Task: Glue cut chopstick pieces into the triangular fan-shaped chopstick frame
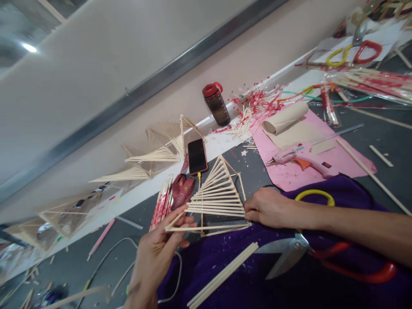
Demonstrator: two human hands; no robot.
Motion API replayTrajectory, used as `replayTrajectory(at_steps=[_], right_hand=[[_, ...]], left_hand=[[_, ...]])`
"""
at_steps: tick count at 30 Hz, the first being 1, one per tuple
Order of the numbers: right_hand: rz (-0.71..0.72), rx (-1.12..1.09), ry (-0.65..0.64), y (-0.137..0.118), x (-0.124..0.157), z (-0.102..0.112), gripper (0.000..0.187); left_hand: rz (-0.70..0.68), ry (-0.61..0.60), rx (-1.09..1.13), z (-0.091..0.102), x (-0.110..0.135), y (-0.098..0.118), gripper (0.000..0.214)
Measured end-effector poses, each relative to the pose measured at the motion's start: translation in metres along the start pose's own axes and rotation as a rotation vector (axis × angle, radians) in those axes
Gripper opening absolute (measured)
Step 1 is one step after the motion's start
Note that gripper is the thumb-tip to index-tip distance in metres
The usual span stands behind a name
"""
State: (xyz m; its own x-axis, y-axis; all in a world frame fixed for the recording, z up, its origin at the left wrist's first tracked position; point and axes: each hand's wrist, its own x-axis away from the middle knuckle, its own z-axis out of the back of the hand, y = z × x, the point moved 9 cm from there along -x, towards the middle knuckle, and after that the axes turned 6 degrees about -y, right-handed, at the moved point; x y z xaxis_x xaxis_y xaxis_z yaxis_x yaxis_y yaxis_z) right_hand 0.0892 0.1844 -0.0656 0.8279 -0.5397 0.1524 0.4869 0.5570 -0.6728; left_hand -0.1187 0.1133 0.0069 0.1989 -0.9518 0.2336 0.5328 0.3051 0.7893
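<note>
A model made of thin wooden sticks (219,197), its slats fanned out in a twisted row, is held between my two hands. The fingers of my left hand (162,240) are closed around its left corner. My right hand (267,208) pinches at its right edge, where the fingertips are partly hidden. Below the model a small bundle of loose sticks (223,274) lies on dark purple cloth (199,257). Near my right forearm rest open scissors (298,246) with yellow and red handles, partly covered by the arm.
A pink glue gun (304,156) lies on a pink sheet (277,176) beside a cardboard tube (286,118). A phone (197,156) and a dark bottle (217,105) stand behind the model. Finished-looking stick models (154,154) line the wall. Another pair of scissors (357,47) lies at upper right.
</note>
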Motion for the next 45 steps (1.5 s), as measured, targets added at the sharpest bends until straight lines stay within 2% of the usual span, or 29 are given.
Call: replayTrajectory(at_steps=[6, 12, 17, 29, 41, 45], right_hand=[[-0.03, 0.01, 0.009, -0.001, 0.0, 0.004, 0.02], [-0.041, -0.002, -0.01, -0.003, 0.001, 0.007, 0.019], [0.01, 0.007, 0.009, -0.005, 0.001, 0.007, 0.019], [0.029, -0.01, 0.001, -0.008, 0.006, 0.011, 0.019], [0.051, 0.01, -0.001, -0.003, 0.002, 0.001, 0.022], [0.053, 0.013, 0.001, -0.003, 0.002, 0.0, 0.022]], left_hand=[[-0.007, 0.069, 0.037, 0.001, 0.002, 0.003, 0.052], [-0.001, 0.0, 0.009, 0.004, -0.004, -0.008, 0.054], [-0.031, -0.02, -0.019, 0.007, -0.006, -0.013, 0.05], [-0.055, -0.023, 0.001, 0.003, -0.004, -0.007, 0.052], [-0.038, -0.043, 0.008, 0.0, 0.0, -0.001, 0.059], [-0.069, -0.023, -0.022, 0.0, 0.002, 0.007, 0.052]])
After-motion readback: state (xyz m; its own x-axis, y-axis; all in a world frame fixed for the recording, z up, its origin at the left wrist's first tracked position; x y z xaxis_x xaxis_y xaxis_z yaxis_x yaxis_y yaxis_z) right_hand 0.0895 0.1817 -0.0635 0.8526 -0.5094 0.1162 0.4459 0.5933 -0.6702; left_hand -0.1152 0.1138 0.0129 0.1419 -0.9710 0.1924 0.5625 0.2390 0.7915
